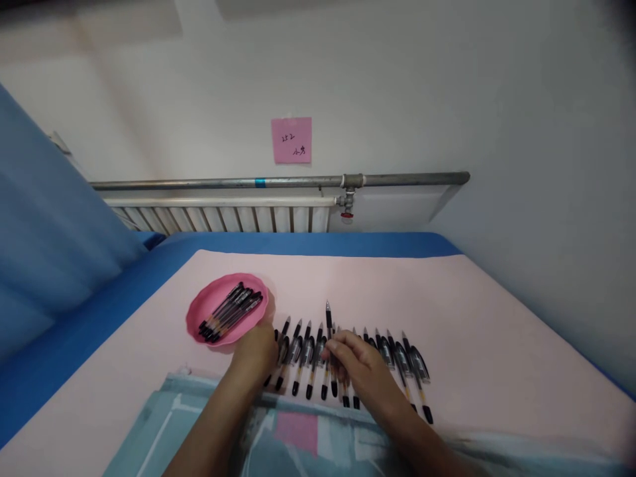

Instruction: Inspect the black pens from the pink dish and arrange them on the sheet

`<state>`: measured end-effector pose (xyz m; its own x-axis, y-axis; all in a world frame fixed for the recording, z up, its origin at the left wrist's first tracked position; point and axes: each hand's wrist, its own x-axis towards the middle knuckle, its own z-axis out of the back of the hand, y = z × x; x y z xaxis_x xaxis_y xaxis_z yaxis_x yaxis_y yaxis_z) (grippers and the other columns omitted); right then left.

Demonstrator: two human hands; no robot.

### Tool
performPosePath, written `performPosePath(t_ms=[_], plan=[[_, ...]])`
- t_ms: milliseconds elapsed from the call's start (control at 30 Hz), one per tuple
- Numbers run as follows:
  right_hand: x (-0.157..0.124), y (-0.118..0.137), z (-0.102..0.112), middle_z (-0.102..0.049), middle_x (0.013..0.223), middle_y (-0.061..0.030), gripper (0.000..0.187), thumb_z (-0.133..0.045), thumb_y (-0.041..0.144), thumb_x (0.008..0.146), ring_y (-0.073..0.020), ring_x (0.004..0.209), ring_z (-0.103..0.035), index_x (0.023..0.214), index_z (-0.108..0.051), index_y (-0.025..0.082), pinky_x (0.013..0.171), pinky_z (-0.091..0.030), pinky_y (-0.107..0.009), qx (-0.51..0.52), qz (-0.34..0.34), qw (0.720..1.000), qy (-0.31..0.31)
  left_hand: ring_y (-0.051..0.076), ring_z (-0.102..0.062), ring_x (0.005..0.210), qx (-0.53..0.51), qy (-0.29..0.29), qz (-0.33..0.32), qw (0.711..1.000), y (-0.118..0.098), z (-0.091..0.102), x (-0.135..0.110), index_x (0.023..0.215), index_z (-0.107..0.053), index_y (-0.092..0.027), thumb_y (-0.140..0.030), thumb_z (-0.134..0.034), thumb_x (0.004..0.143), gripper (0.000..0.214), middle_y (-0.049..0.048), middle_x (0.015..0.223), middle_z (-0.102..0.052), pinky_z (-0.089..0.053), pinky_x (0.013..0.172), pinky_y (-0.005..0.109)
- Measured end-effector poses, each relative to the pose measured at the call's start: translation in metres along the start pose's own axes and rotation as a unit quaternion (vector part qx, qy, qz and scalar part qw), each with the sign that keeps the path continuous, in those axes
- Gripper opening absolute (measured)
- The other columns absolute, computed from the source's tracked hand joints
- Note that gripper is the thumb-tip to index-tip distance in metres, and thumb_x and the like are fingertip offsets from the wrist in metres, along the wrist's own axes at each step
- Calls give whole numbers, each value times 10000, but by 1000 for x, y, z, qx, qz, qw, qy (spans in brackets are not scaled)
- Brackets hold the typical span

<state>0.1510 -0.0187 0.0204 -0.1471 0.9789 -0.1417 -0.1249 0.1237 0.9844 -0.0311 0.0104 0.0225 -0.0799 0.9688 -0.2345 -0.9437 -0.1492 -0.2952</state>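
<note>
A row of black gel pens [311, 381] lies on the pink sheet, with loose black caps [401, 358] beside several of them. Between the thumb and fingers of my right hand [362, 368] is an uncapped pen [328, 317], its tip pointing away from me above the middle of the row. My left hand [256, 351] is curled at the row's left end, close to the pink dish; its fingertips are partly hidden, so what they hold cannot be made out. More pens [231, 311] with caps on lie bundled in the pink oval dish [193, 318].
The pink sheet [397, 291] covers a blue table [308, 244] that stands before a wall radiator [233, 218] and pipe. A light-blue cloth [159, 411] lies along the near edge. Blue fabric [54, 212] hangs at the left.
</note>
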Motion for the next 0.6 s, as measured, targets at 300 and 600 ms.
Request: performPosePath(t_ms=[300,600], plan=[[-6,-8,-6,-548,640,24,187,-460,342,819,-77,490,-407,724,-518,192,451,-306,-187,-38,25,996,83,89,-502,458,-486,-6,-49,872,1,10,-3,810,-514,-173,-343,-523,761,177,-51,535,-526,-382,467,198],[-12,-9,-10,-562,641,22,180,-444,298,835,-88,532,-443,745,-555,190,494,-298,-201,-103,70,988,91,106,-617,638,-789,83,50,606,-4,11,-1,750,-564,-148,-206,-658,673,135,21,709,-659,-484,602,212]])
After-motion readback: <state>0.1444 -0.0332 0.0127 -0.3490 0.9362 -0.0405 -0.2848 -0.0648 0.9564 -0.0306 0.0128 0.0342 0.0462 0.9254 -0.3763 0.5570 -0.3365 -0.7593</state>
